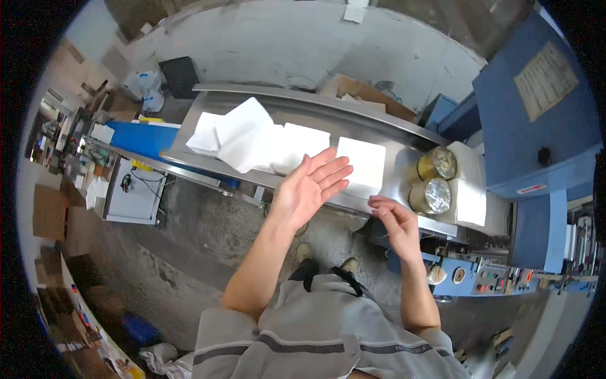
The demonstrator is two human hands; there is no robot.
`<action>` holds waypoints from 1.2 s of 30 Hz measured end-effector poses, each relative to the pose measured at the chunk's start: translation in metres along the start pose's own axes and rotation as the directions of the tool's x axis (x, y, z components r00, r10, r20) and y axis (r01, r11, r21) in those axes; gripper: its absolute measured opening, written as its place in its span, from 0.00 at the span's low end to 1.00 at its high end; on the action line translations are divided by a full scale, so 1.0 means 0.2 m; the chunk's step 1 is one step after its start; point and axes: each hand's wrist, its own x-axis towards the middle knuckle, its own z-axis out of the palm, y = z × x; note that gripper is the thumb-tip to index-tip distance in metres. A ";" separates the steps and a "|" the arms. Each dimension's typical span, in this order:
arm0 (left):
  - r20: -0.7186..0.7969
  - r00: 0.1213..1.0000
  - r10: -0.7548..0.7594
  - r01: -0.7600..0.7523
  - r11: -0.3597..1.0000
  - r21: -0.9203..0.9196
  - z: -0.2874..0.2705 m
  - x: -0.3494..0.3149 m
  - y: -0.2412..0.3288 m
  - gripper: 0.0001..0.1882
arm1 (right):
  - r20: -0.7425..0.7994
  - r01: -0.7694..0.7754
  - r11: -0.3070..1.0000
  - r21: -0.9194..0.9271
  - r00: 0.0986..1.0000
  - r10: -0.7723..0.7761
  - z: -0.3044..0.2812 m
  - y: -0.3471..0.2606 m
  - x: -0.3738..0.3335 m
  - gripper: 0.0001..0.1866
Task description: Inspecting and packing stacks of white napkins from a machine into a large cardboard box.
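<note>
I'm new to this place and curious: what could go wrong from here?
The square white stack sits near the front edge of the metal table, by the right hand; a knock might push it off. The white sheets lying askew at the left could slide or crease. The shiny-topped cylinders might get bumped.

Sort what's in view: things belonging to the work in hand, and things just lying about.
Likely in the work: square white stack, white sheets, metal table beneath them.

Apparently just lying about: cardboard box behind the table, plastic bags.
</note>
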 end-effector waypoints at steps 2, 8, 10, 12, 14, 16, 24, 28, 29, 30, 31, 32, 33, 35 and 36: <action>-0.002 0.959 0.285 -0.263 0.886 0.383 -0.24 -0.12 0.09 0.19 | 0.073 0.032 0.999 -0.038 0.997 -0.029 0.12 -0.03 0.02 0.06; -0.322 0.627 0.710 -0.314 0.608 0.729 -0.71 -0.26 0.61 0.35 | 0.076 0.070 0.992 -0.107 0.995 -0.062 0.37 -0.08 0.18 0.14; -0.405 0.768 0.496 -0.118 0.731 0.672 -0.79 -0.21 0.70 0.47 | 0.105 0.138 0.989 -0.060 0.986 -0.131 0.51 -0.12 0.30 0.18; -0.441 0.802 0.402 0.002 0.737 0.676 -0.79 -0.11 0.70 0.55 | 0.123 0.211 0.970 -0.124 0.973 -0.196 0.64 -0.15 0.47 0.23; -0.393 0.897 0.204 0.094 0.780 0.619 -0.78 -0.06 0.72 0.56 | 0.137 0.249 0.955 -0.162 0.964 -0.228 0.78 -0.14 0.61 0.27; -0.405 0.895 0.188 0.119 0.775 0.621 -0.80 -0.03 0.74 0.53 | 0.119 0.247 0.945 -0.215 0.967 -0.226 0.92 -0.11 0.74 0.33; -0.406 0.877 0.257 0.111 0.713 0.692 -0.79 -0.02 0.76 0.38 | 0.303 0.190 0.947 -0.258 0.947 -0.107 1.05 -0.10 0.84 0.31; -0.308 0.923 0.233 -0.047 0.859 0.510 -0.77 -0.09 0.74 0.28 | 0.336 0.095 0.995 -0.029 0.939 -0.080 0.99 -0.13 0.77 0.30; -0.275 0.936 0.217 -0.096 0.914 0.395 -0.69 -0.12 0.73 0.26 | 0.374 0.066 0.996 0.055 0.924 -0.081 0.93 -0.13 0.77 0.29; -0.198 0.958 0.209 -0.153 0.952 0.267 -0.69 -0.15 0.72 0.26 | 0.337 0.096 0.989 0.116 0.932 -0.130 0.91 -0.19 0.71 0.29; -0.117 0.971 0.208 -0.193 0.972 0.131 -0.70 -0.18 0.70 0.26 | 0.252 0.104 0.984 0.145 0.958 -0.139 0.88 -0.21 0.68 0.29; -0.002 0.976 0.218 -0.218 0.976 0.013 -0.73 -0.19 0.68 0.28 | 0.167 0.116 0.978 0.176 0.975 -0.146 0.86 -0.22 0.66 0.29; 0.101 0.971 0.217 -0.206 0.972 -0.108 -0.68 -0.19 0.64 0.29 | 0.116 0.015 0.969 0.248 0.992 -0.045 0.82 -0.22 0.66 0.32; 0.313 0.921 0.234 -0.130 0.939 -0.319 -0.60 -0.16 0.55 0.33 | 0.339 -0.316 0.868 0.383 0.922 0.186 0.72 -0.24 0.68 0.35; 0.319 0.922 0.221 -0.121 0.945 -0.304 -0.58 -0.14 0.53 0.33 | 0.398 -0.357 0.836 0.417 0.899 0.186 0.71 -0.25 0.67 0.38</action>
